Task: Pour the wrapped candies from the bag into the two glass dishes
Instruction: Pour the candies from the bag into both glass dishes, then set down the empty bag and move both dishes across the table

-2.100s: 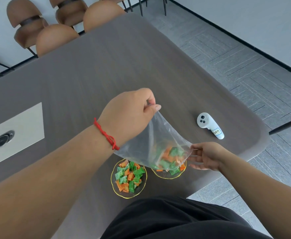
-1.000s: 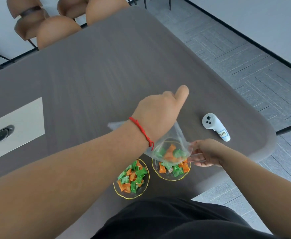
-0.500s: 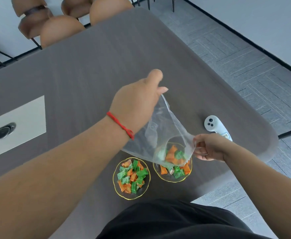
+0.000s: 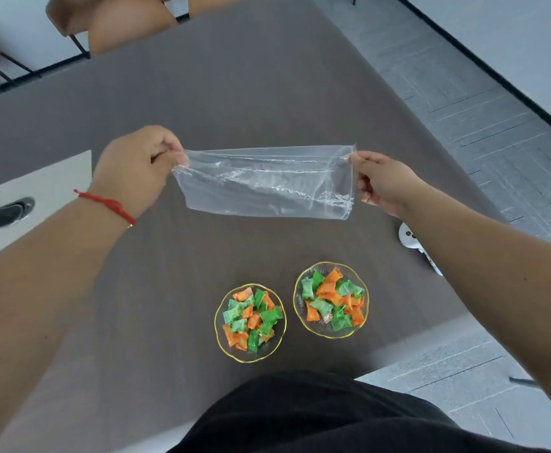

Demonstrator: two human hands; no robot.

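Lifted clear of the right dish (image 4: pixel 331 332), the bag (image 4: pixel 265 182) now hangs empty and flat between our left hand (image 4: pixel 136 167) and right hand (image 4: pixel 382 182), each pinching 1 corner, while candies fill both dishes, so we judge pouring finished.

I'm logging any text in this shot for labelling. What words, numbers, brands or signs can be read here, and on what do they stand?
No text can be read in this view.
Candy wrappers in both glass dishes: any print is too small and blurred to read.
Clear plastic bag: no print visible.
White handheld device at the table edge: mostly hidden behind the right forearm; no label shows.
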